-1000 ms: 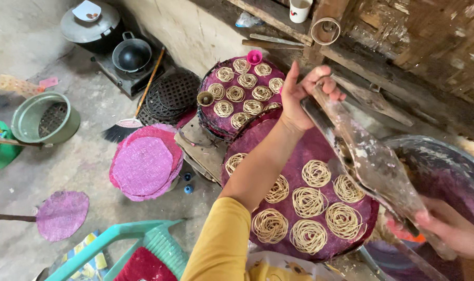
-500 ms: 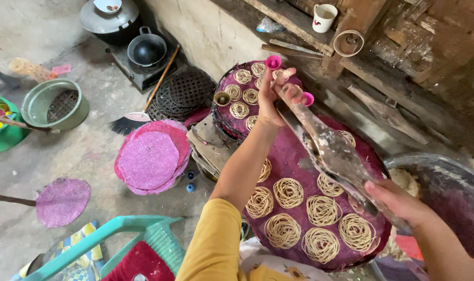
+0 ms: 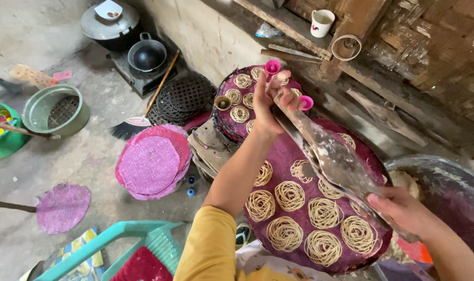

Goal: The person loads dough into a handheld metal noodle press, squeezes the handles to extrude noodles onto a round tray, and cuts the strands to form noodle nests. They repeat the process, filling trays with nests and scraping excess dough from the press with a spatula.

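Note:
My left hand (image 3: 270, 101) is raised and grips the top end of a long dough-smeared plastic bag (image 3: 333, 158) that slants down to the right. Pink rings (image 3: 272, 66) sit at that top end. My right hand (image 3: 403, 211) holds the bag's lower end beside a big metal basin (image 3: 445, 179) with dough in it. Under the bag lies a round purple woven mat (image 3: 294, 156) carrying several coils of thin noodle strands (image 3: 285, 233). A second purple mat (image 3: 227, 122) with smaller coils lies behind it.
A stack of pink-purple mats (image 3: 153, 161) lies on the floor to the left, with a single mat (image 3: 62, 207) farther left. A wok on a stove (image 3: 146, 54), a lidded pot (image 3: 109, 23), a green basin (image 3: 54, 109), a broom (image 3: 138, 122), a black basket (image 3: 185, 96), a white mug (image 3: 321, 22) and a teal chair (image 3: 117, 242) are around.
My left hand has lifted the bag's top end up and to the left. My right hand has come up along its lower end, and the view has shifted right.

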